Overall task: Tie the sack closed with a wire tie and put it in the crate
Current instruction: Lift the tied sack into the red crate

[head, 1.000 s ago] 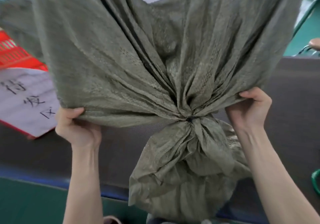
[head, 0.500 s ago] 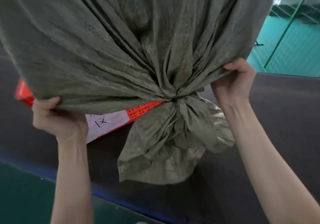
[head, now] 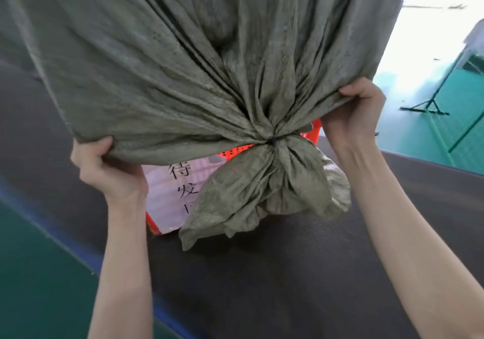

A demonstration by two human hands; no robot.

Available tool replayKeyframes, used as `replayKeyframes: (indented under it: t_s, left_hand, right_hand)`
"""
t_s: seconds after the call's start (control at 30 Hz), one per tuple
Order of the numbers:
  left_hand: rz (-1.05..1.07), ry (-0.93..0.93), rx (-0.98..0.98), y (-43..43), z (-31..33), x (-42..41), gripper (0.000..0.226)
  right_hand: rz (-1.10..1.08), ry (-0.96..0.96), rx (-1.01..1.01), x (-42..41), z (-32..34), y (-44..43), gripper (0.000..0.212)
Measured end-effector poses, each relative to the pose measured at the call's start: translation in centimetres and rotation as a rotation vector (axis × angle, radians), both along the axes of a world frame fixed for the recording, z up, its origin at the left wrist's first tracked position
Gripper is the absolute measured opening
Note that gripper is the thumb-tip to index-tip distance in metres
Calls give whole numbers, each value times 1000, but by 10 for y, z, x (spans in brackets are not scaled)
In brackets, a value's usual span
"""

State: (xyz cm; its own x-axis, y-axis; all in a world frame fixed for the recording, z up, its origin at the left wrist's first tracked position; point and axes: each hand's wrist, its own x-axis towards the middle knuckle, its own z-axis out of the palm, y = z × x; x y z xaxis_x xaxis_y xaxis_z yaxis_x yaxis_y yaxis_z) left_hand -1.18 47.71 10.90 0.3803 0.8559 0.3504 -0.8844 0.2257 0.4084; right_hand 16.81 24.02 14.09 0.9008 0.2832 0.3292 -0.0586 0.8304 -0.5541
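Observation:
A big grey-green woven sack fills the upper view, held up in the air. Its mouth is bunched and cinched by a thin dark wire tie, with the loose ruffle hanging below. My left hand grips the sack's lower left fold. My right hand grips the fold on the right. Behind and below the sack, a red perforated crate shows in part, with a white paper label bearing black characters on its front. Most of the crate is hidden by the sack.
A dark grey mat with a blue edge lies under the crate. Green floor is at the lower left. At the right stands a green metal frame on teal flooring.
The view has swung so the crate now sits directly behind the sack's tied neck instead of at the left. Both hands keep their grip on the raised sack.

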Motion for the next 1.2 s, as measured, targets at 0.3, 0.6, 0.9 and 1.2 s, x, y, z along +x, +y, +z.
replayKeyframes:
  t_s: [0.3, 0.6, 0.9, 1.2]
  left_hand:
    - [100, 190, 56, 46, 6, 14, 24]
    - [189, 928, 159, 59, 19, 23, 39]
    - [433, 1985, 872, 74, -10, 53, 63]
    - [395, 2216, 1035, 66, -19, 51, 57]
  right_hand:
    - [-41, 82, -155, 23, 8, 34, 86]
    - [-165, 18, -682, 34, 0, 57, 27]
    - [-150, -193, -1359, 59, -31, 69, 29]
    - [-195, -553, -1759, 42, -42, 56, 40]
